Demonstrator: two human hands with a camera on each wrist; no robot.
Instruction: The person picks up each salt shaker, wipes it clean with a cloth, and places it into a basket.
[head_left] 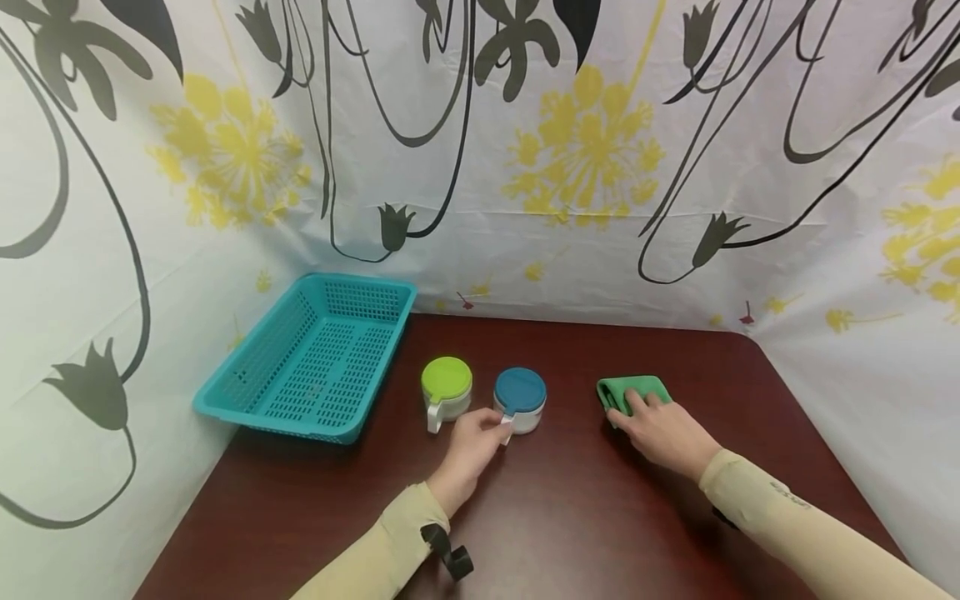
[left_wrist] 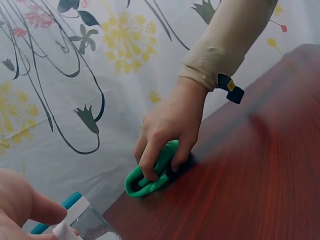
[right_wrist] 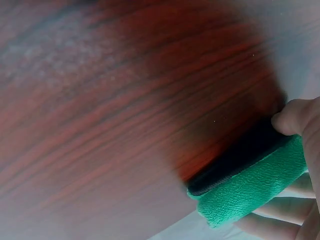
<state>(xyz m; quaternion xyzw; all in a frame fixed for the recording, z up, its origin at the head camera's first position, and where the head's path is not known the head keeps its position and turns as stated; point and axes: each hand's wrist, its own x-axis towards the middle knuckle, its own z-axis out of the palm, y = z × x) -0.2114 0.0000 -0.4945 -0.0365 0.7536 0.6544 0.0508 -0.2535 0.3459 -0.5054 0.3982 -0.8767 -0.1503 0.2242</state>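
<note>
A clear jar with a blue lid (head_left: 521,390) stands upright on the table, and my left hand (head_left: 467,454) pinches its white handle between thumb and fingers. Just left of it is a similar jar with a lime-green lid (head_left: 447,379), its white handle pointing toward me. Farther right, my right hand (head_left: 667,433) grips a folded green cloth (head_left: 617,390) on the tabletop. In the right wrist view the cloth (right_wrist: 255,187) has a fuzzy surface, with a dark strip beside it, and the thumb and fingers lie on either side. The left wrist view cuts off most of the blue-lidded jar.
A turquoise plastic basket (head_left: 330,358) with slotted walls sits at the back left of the dark red-brown table (head_left: 570,508). Behind and at both sides hangs a white curtain (head_left: 480,183) with grey and yellow flower prints, close to the table's edges.
</note>
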